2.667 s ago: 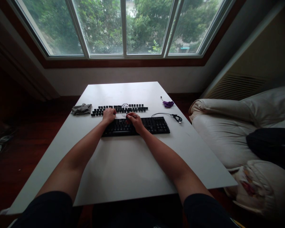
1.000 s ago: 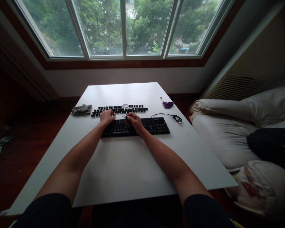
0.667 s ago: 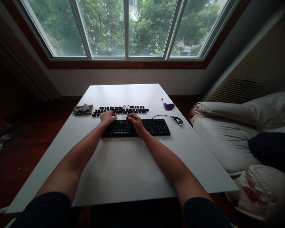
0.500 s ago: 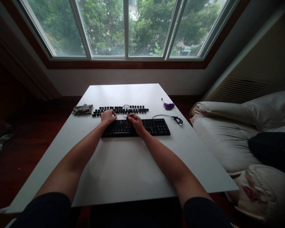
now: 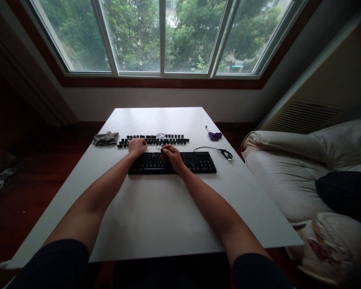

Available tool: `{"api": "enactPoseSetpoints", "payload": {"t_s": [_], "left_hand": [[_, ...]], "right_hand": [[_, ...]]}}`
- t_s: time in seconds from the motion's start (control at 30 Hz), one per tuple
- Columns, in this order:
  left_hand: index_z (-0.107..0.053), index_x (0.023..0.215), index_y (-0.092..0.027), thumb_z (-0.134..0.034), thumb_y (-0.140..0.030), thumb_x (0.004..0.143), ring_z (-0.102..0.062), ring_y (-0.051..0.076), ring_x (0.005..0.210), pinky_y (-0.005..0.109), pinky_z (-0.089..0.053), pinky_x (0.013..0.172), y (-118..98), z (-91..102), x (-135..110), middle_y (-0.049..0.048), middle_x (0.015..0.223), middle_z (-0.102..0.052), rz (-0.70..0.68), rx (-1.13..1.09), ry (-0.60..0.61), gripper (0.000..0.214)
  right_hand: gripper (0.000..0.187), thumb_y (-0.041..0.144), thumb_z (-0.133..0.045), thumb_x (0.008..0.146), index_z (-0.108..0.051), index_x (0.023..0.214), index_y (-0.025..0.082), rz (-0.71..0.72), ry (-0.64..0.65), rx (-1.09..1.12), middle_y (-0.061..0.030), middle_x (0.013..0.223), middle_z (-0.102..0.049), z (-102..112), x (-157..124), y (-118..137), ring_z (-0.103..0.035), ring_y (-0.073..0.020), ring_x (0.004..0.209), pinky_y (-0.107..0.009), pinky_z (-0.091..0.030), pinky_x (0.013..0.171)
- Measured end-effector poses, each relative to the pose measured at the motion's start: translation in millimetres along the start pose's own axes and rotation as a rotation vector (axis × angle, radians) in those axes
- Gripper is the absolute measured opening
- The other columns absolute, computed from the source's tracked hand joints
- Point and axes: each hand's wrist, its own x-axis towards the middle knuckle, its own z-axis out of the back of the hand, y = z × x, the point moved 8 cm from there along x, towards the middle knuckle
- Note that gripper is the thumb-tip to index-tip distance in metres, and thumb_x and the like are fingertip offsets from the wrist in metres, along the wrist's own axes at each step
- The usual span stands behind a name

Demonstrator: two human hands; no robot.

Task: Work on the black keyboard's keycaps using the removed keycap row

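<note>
Fingers of the right hand (image 5: 172,155), pinched nearly together, grip a slender item (image 5: 173,149) above the middle of a black keyboard (image 5: 198,162). At ten o'clock, the left hand (image 5: 136,147) curls loosely; whether it holds anything is unclear. Loose keycaps (image 5: 177,141) line twelve o'clock. Keycap work seems in hand, probably calling next for a steady, precise pinch.

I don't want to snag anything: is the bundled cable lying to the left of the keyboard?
No, the bundled cable lies on the white table to the right of the keyboard.
</note>
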Motion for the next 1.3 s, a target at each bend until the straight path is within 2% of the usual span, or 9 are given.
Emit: {"api": "enactPoseSetpoints", "payload": {"t_s": [0.23, 0.4, 0.5, 0.67, 0.83, 1.3], "left_hand": [[-0.069, 0.096, -0.025, -0.058, -0.045, 0.089, -0.055, 0.033, 0.109, 0.047, -0.037, 0.096, 2, 8.8, -5, 0.011, 0.106, -0.067, -0.036, 0.016, -0.065, 0.023], [-0.07, 0.098, -0.025, -0.048, -0.028, 0.092, -0.053, 0.033, 0.11, 0.048, -0.037, 0.095, 18, 16.6, -10, 0.0124, 0.109, -0.065, -0.023, 0.004, -0.118, 0.023], [-0.072, 0.1, -0.027, -0.049, -0.026, 0.092, -0.051, 0.033, 0.113, 0.048, -0.037, 0.096, 29, 17.7, -10, 0.0117, 0.111, -0.064, -0.003, 0.0, -0.106, 0.025], [-0.073, 0.101, -0.028, -0.047, -0.032, 0.095, -0.05, 0.032, 0.114, 0.047, -0.037, 0.097, 40, 16.1, -11, 0.0112, 0.113, -0.063, 0.03, -0.027, -0.079, 0.027], [-0.074, 0.1, -0.028, -0.054, -0.039, 0.092, -0.051, 0.032, 0.113, 0.046, -0.039, 0.095, 42, 12.1, -11, 0.0102, 0.113, -0.064, 0.001, -0.01, -0.063, 0.025], [-0.075, 0.101, -0.029, -0.058, -0.034, 0.088, -0.055, 0.031, 0.107, 0.043, -0.042, 0.089, 38, 6.7, -6, 0.0085, 0.108, -0.066, -0.066, -0.025, -0.093, 0.022]], "right_hand": [[0.03, 0.046, -0.073, 0.073, -0.066, 0.087, 0.02, 0.022, 0.016, 0.023, 0.0008, 0.075, -0.066, 2, 3, -7, -0.065, -0.0145, 0.062, -0.027, -0.054, 0.057], [0.03, 0.046, -0.073, 0.074, -0.066, 0.087, 0.02, 0.027, 0.02, 0.025, 0.0009, 0.075, -0.066, 1, 4, -7, -0.066, -0.0146, 0.063, -0.026, -0.054, 0.058], [0.031, 0.047, -0.073, 0.073, -0.066, 0.087, 0.02, 0.025, 0.018, 0.019, 0.0011, 0.074, -0.065, 1, 3, -6, -0.066, -0.0148, 0.064, -0.026, -0.054, 0.058], [0.031, 0.047, -0.074, 0.072, -0.065, 0.086, 0.02, 0.021, 0.015, 0.015, 0.0005, 0.076, -0.066, 1, 3, -6, -0.066, -0.0145, 0.064, -0.026, -0.054, 0.058], [0.032, 0.048, -0.074, 0.072, -0.065, 0.086, 0.02, 0.019, 0.019, 0.017, 0.0009, 0.074, -0.066, 1, 3, -5, -0.066, -0.0147, 0.063, -0.026, -0.054, 0.058], [0.031, 0.047, -0.074, 0.073, -0.065, 0.086, 0.02, 0.026, 0.022, 0.021, 0.0012, 0.072, -0.065, -1, 4, -6, -0.065, -0.0145, 0.062, -0.026, -0.054, 0.057]]}}
